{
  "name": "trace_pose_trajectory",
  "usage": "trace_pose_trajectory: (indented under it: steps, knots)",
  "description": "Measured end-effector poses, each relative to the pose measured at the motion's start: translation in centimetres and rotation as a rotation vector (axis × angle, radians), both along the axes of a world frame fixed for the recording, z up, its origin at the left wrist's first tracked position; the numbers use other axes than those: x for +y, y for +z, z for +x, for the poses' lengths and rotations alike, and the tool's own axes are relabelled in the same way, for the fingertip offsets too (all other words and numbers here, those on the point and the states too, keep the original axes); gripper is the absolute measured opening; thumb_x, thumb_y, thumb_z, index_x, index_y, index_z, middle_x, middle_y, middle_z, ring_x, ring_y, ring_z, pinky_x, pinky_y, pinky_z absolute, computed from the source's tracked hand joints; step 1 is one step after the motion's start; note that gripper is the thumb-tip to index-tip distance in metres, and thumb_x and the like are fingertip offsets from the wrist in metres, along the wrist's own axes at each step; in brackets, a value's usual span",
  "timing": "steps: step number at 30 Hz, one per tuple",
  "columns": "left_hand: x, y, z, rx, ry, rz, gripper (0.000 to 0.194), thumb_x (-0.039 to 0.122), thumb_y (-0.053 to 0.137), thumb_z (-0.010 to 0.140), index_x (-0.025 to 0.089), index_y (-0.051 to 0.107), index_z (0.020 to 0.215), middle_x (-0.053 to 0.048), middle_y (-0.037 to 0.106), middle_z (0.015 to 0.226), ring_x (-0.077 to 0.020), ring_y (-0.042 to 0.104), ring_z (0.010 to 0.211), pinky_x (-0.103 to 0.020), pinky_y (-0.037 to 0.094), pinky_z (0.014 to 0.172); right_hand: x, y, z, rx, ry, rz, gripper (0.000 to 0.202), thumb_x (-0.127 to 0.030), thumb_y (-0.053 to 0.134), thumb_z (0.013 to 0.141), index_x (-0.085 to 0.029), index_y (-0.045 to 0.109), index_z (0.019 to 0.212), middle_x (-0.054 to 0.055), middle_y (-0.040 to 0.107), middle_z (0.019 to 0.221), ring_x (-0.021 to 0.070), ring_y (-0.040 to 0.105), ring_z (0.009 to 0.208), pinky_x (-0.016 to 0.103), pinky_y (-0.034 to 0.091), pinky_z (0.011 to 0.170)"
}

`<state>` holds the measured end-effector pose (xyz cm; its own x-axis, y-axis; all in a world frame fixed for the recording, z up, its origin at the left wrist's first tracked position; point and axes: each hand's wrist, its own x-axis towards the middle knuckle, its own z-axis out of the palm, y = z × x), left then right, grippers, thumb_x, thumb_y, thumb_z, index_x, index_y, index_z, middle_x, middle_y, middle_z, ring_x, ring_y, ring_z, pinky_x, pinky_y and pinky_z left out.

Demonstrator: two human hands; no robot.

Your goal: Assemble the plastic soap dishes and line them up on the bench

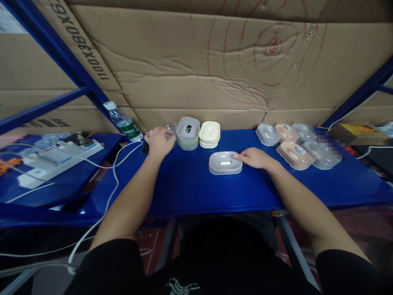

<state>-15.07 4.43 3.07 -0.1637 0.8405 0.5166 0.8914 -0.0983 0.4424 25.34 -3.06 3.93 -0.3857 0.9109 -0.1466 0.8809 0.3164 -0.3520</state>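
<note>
A grey oval dish (225,162) with a white piece in its middle lies on the blue table (190,188). My right hand (253,158) is at its right end, thumb on the rim, fingers closed around the edge. Farther left, my left hand (160,142) reaches to a clear plastic item (172,129), its fingers bent down over it; the fingertips are partly hidden. Just right of that hand stands a stack of grey and green dishes (188,134), and beside it a stack of cream dishes (210,134).
Several grey and pink lidded boxes (295,155) are grouped at the right. A water bottle (127,125), a dark object (145,148), white cables and a power strip (55,164) are at the left. Cardboard (184,61) stands behind the table.
</note>
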Motion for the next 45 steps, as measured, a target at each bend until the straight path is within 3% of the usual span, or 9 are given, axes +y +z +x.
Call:
trace_pose_trajectory:
  steps: [13, 21, 27, 30, 34, 36, 39, 41, 45]
  knots:
    - [0.4, 0.0, -0.1, -0.165, 0.005, 0.100, 0.010, 0.033, 0.064, 0.091, 0.024, 0.060, 0.093, -0.013, 0.070, 0.125, -0.0317, 0.060, 0.126, -0.048, 0.038, 0.114, 0.1, -0.4, 0.3, 0.007, 0.012, 0.038, 0.083, -0.088, 0.029, 0.098, -0.021, 0.070, 0.074, 0.009, 0.074, 0.080, 0.0211, 0.063, 0.073, 0.033, 0.036, 0.066]
    - [-1.6, 1.6, 1.0, -0.206, 0.098, 0.384, 0.003, 0.027, 0.052, 0.102, 0.025, 0.052, 0.104, -0.013, 0.066, 0.135, -0.0292, 0.051, 0.145, -0.057, 0.027, 0.124, -0.1, 0.1, 0.1, 0.011, -0.010, 0.105, 0.072, -0.081, 0.035, 0.102, -0.022, 0.069, 0.081, 0.008, 0.076, 0.085, 0.0229, 0.066, 0.079, 0.033, 0.036, 0.067]
    - [-2.9, 2.0, 3.6, -0.500, -0.169, 0.561, 0.026, 0.051, 0.052, 0.104, 0.026, 0.045, 0.103, -0.013, 0.069, 0.125, -0.0286, 0.064, 0.132, -0.052, 0.045, 0.115, 0.0, -0.3, 0.1, 0.199, -0.095, 0.262, 0.052, -0.069, 0.052, 0.101, -0.022, 0.076, 0.107, 0.006, 0.076, 0.085, 0.0241, 0.069, 0.081, 0.033, 0.041, 0.068]
    - [-4.3, 1.6, 6.2, -0.666, -0.403, 0.497, 0.042, 0.068, 0.052, 0.101, 0.027, 0.042, 0.098, -0.007, 0.074, 0.106, -0.0248, 0.074, 0.108, -0.047, 0.056, 0.102, 0.1, -0.8, 0.2, 0.370, -0.075, 0.382, 0.062, -0.066, 0.065, 0.096, -0.020, 0.065, 0.137, 0.007, 0.076, 0.095, 0.0239, 0.068, 0.080, 0.035, 0.048, 0.074]
    - [-5.9, 0.7, 9.1, -0.804, -0.756, 0.170, 0.049, 0.072, 0.065, 0.095, 0.025, 0.048, 0.092, -0.003, 0.076, 0.085, -0.0201, 0.076, 0.083, -0.038, 0.062, 0.082, 0.0, -1.0, -0.2, 0.550, 0.025, 0.392, 0.082, -0.070, 0.070, 0.090, -0.021, 0.051, 0.154, 0.012, 0.074, 0.118, 0.0247, 0.069, 0.087, 0.039, 0.055, 0.080]
    - [-6.2, 0.1, 9.8, -0.865, -0.860, 0.007, 0.049, 0.070, 0.066, 0.095, 0.024, 0.050, 0.092, -0.003, 0.077, 0.083, -0.0185, 0.076, 0.078, -0.035, 0.061, 0.078, -0.2, -1.0, -0.7, 0.594, 0.062, 0.351, 0.072, -0.070, 0.065, 0.093, -0.022, 0.058, 0.147, 0.011, 0.076, 0.116, 0.0246, 0.070, 0.089, 0.038, 0.056, 0.081]
    - [-6.0, -0.8, 10.4, -0.942, -0.902, -0.150, 0.048, 0.070, 0.063, 0.097, 0.024, 0.052, 0.098, -0.004, 0.078, 0.087, -0.0176, 0.076, 0.079, -0.033, 0.060, 0.074, -0.5, -1.0, -1.3, 0.577, 0.069, 0.319, 0.051, -0.067, 0.056, 0.099, -0.021, 0.075, 0.113, 0.008, 0.078, 0.097, 0.0229, 0.070, 0.084, 0.035, 0.052, 0.080]
    - [-5.9, -1.2, 10.5, -0.955, -0.902, -0.210, 0.049, 0.071, 0.060, 0.098, 0.024, 0.053, 0.108, -0.006, 0.078, 0.092, -0.0181, 0.076, 0.081, -0.033, 0.060, 0.073, -0.6, -0.9, -1.5, 0.573, 0.034, 0.317, 0.052, -0.068, 0.055, 0.099, -0.020, 0.075, 0.093, 0.007, 0.077, 0.086, 0.0213, 0.068, 0.078, 0.033, 0.049, 0.075]
    - [-5.9, -1.7, 10.7, -0.917, -0.921, -0.251, 0.059, 0.073, 0.051, 0.101, 0.028, 0.047, 0.139, -0.009, 0.077, 0.108, -0.0224, 0.077, 0.093, -0.039, 0.062, 0.078, -0.6, -0.7, -1.5, 0.654, -0.027, 0.295, 0.056, -0.073, 0.057, 0.095, -0.020, 0.071, 0.083, 0.005, 0.073, 0.077, 0.0193, 0.063, 0.071, 0.032, 0.046, 0.069]
